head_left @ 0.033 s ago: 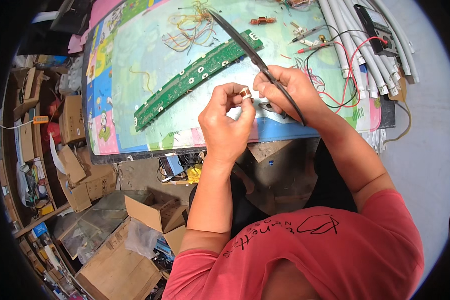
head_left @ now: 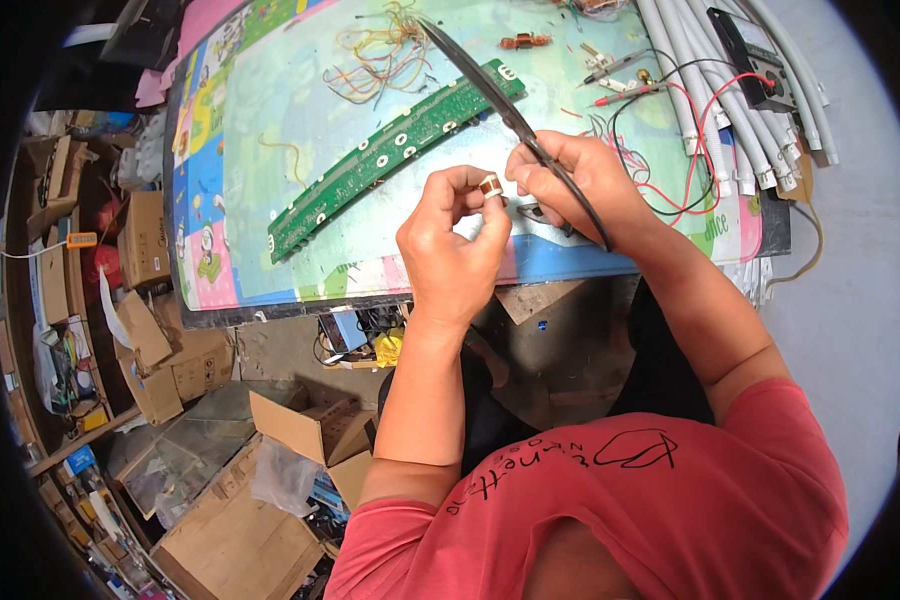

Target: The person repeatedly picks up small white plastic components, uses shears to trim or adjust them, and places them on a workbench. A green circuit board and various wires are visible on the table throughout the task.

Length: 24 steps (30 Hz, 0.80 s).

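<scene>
**Two hands on a small copper-wound part above the tabletop edge**

Above the near edge of the tabletop (head_left: 270, 300), the left hand (head_left: 452, 250) is curled, its thumb and forefinger pinching a small copper-coloured coil part (head_left: 490, 186) at the fingertips. The right hand (head_left: 575, 190) meets it just to the right, its fingertips touching the same part, while its fingers also close around a long black cable (head_left: 500, 100) that runs up and away from the hand toward the far side of the tabletop. Beyond the left hand, well apart from it, a long green circuit board (head_left: 390, 150) lies slantwise on the colourful mat (head_left: 270, 100). Past the right hand lie red and black test leads (head_left: 670, 130), and farther to its right a bundle of grey corrugated hoses (head_left: 730, 100). A tangle of loose thin wires (head_left: 380, 55) sits beyond the board. Below the left forearm, cardboard boxes (head_left: 230, 540) stand on the floor.
</scene>
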Each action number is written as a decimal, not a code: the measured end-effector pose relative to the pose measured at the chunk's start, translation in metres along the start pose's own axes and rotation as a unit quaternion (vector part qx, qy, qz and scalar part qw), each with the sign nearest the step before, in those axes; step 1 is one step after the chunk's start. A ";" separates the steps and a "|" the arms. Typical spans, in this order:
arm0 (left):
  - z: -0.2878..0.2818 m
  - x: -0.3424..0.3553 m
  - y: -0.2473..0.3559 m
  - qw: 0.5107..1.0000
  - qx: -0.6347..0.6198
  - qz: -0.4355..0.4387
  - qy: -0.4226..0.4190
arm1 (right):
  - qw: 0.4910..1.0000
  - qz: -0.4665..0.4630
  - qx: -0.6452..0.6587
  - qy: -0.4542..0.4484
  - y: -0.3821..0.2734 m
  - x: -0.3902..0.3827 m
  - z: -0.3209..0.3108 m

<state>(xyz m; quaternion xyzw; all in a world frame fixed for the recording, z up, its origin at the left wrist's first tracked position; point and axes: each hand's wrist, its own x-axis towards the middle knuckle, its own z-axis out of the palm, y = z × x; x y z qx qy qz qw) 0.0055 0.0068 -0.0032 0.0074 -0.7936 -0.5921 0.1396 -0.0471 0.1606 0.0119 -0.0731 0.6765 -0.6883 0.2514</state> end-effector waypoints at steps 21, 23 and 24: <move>0.003 -0.002 0.004 0.980 -0.185 -0.074 -0.025 | 0.997 -0.005 0.064 -0.050 0.002 -0.002 0.000; 0.003 -0.002 0.003 0.979 -0.192 -0.073 -0.019 | 0.997 -0.008 0.062 -0.049 0.002 -0.002 0.000; 0.002 -0.001 0.003 0.982 -0.178 -0.063 -0.015 | 0.997 -0.008 0.062 -0.048 0.002 -0.003 0.000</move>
